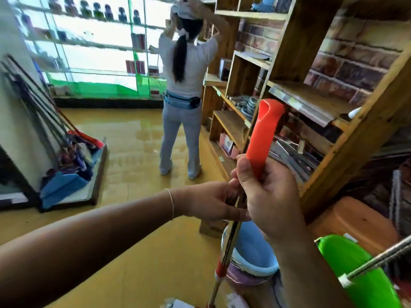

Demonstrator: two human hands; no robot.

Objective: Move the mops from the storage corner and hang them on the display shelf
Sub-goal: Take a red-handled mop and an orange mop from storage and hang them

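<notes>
From the head view I saw the mop [259, 150] standing nearly upright in front of me, its long axis running from the orange grip down out of frame. My right hand [269, 196] clenched round the grip; my left hand [213, 202] pinched the steel pole just beneath. The mop head was cut off below. Other mops [55, 130] leaned far left.

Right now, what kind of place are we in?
Most likely a small household-goods shop: wooden display shelves stocked with wares, cleaning tools leaning against a stand, plastic basins stacked on the floor, and bottles lining glass window shelving.
</notes>
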